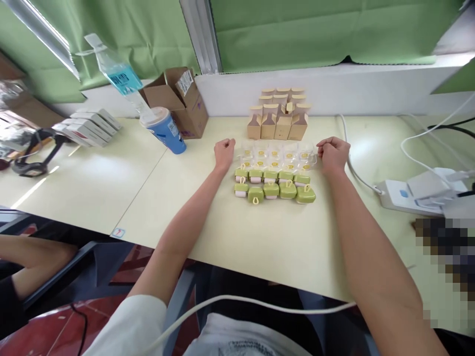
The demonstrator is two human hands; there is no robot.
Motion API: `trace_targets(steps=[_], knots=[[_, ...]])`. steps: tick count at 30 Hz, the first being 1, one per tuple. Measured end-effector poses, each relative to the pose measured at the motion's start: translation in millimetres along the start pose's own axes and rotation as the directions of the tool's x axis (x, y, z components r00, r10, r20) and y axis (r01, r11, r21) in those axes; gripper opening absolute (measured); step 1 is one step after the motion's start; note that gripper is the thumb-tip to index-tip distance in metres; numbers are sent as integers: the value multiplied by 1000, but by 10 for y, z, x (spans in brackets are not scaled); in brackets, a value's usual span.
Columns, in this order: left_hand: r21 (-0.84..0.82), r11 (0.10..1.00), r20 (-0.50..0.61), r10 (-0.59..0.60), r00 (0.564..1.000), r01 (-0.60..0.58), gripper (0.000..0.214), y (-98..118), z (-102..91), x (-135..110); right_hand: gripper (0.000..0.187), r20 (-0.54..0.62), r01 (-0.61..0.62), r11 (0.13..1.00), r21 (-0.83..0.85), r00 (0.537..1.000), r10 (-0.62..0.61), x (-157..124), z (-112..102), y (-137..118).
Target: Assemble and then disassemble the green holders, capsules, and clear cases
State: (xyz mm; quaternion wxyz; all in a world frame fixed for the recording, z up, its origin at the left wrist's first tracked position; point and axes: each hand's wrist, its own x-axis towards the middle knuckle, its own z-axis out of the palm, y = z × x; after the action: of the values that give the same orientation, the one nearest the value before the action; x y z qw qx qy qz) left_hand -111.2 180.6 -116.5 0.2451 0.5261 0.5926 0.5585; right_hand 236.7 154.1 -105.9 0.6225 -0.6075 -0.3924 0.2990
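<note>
My left hand [224, 152] rests on the table as a closed fist, just left of two rows of clear plastic pieces [274, 152] with yellow round marks. At the other end of those rows is my right hand [334, 152], its fingers curled in and their tips close to the last clear piece; nothing shows in them. Nearer to me lie two rows of small green-lidded cases [270, 190] with pale bases and cream loops. Behind the clear pieces stand several small open cardboard boxes [284, 126], in rows against the wall.
A brown carton [193, 114], a blue cup [168, 133] and a tilted clear bottle [124, 79] stand left. White boxes [92, 127] and a black headset-like device [35, 158] are farther left. At right are a power strip [404, 195] and cables. A neighbour's arm [37, 257] shows lower left.
</note>
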Motion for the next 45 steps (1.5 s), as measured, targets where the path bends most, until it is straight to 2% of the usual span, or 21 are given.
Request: trace_targets(steps=[5,10,14,15,18,23,28,33,41,43,45], knots=[[-27,1000,13,-6,1000,7,57,-14,15,-2,32,2,14,1000,-11,1000,-14,-13,-7,1],[19,999,20,26,999,-26,59,52,13,-39,27,-19,11,1000,-5,1000,-11,52,-48,120],[-1,1000,42,23,999,-23,60,60,14,-49,16,94,122,989,88,987,-130,104,-54,216],[-6,1000,34,30,999,-30,60,51,15,-44,16,99,116,989,94,987,-125,97,-53,207],[-23,999,27,44,999,-43,58,6,28,-10,21,20,47,996,72,999,-48,49,-45,111],[-80,995,6,63,998,-63,54,-23,56,27,35,-1,-59,997,55,998,59,-5,-57,-79],[-82,992,8,97,995,-96,54,1,58,16,42,2,-51,998,28,999,50,-20,-51,-98],[-78,991,12,113,993,-112,52,-5,57,23,37,9,-40,999,-18,999,41,-39,-17,-84],[-61,991,16,116,993,-115,54,12,40,11,20,41,-8,1000,-25,999,9,-24,-50,-17],[-66,992,24,111,994,-109,55,16,41,7,16,60,-44,998,35,997,42,-12,-96,-97],[-72,993,41,102,994,-99,56,16,50,-2,16,61,-47,995,93,997,42,-25,-146,-314]])
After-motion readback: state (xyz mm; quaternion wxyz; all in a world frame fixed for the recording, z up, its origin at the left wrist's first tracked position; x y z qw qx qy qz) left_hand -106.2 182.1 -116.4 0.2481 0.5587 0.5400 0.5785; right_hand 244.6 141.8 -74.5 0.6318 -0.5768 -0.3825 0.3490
